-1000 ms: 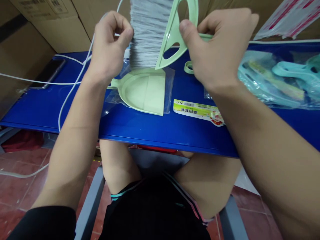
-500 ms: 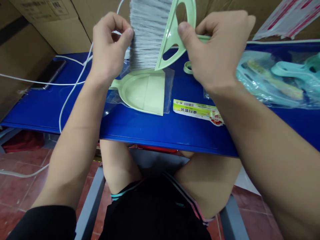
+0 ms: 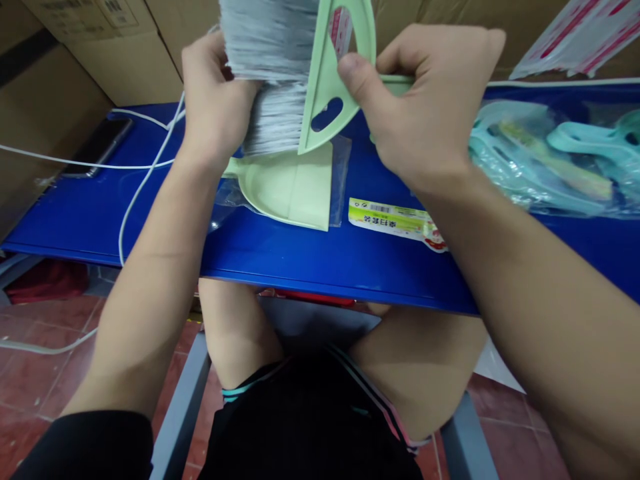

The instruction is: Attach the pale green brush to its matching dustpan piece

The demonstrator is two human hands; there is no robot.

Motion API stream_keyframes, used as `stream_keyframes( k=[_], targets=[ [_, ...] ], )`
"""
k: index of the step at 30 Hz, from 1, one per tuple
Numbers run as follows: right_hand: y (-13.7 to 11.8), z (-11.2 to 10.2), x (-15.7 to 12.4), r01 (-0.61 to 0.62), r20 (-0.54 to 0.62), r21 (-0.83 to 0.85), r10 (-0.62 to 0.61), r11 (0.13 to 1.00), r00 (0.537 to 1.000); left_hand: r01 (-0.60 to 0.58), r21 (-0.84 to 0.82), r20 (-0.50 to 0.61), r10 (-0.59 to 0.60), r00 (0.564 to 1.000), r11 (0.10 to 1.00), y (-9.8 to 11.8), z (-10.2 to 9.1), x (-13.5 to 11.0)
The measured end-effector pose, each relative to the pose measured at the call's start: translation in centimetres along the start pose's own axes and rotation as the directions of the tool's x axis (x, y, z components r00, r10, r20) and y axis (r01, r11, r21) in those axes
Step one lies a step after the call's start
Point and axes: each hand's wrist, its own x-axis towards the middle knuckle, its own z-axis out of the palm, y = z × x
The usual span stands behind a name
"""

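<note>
My right hand (image 3: 425, 100) is closed round the handle of a light green hand brush (image 3: 340, 87), its thumb pressed on the plastic head. The grey bristles (image 3: 273, 40) point left, toward my left hand (image 3: 215, 100). That hand's fingers are curled and its thumb presses into the bristles, which part around it; the fingertips are hidden. Below the brush, a matching green dustpan (image 3: 295, 193) lies on a clear plastic bag (image 3: 341, 180). A yellow-green printed label card (image 3: 395, 222) lies to the right of the dustpan, partly behind my right forearm.
On the right of the blue table (image 3: 300, 263) are turquoise brush sets in clear bags (image 3: 545, 160). A phone (image 3: 100, 147) and white cables (image 3: 150, 167) lie at the left. Cardboard boxes (image 3: 115, 60) stand behind, with a red-striped plastic bag (image 3: 575, 37) at back right.
The brush has shifted left and slightly down, so its bristles now cover the left fingertips. The bristles have split apart near the left thumb. The dustpan and label card stay put.
</note>
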Motion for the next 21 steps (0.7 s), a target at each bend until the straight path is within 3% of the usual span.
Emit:
stream_keyframes(
  k=[2, 7, 13, 21],
  targets=[
    [0.2, 0.1, 0.0, 0.041, -0.011, -0.005, -0.041, 0.999, 0.999, -0.007, 0.013, 0.085, 0.006, 0.996, 1.000, 0.3, -0.1, -0.4],
    [0.8, 0.2, -0.1, 0.130, -0.051, 0.027, -0.129, 0.991, 0.990, -0.008, -0.009, 0.108, 0.009, 0.994, 1.000, 0.3, -0.5, -0.9],
    [1.3, 0.5, -0.1, 0.146, -0.073, 0.039, -0.143, 0.989, 0.987, 0.008, -0.103, 0.103, 0.003, 0.995, 0.995, -0.4, -0.2, -0.8],
    [1.5, 0.4, 0.0, 0.148, -0.093, 0.050, -0.143, 0.988, 0.985, 0.115, -0.094, 0.165, -0.099, 0.981, 0.989, 0.8, -0.2, -1.1]
  ],
)
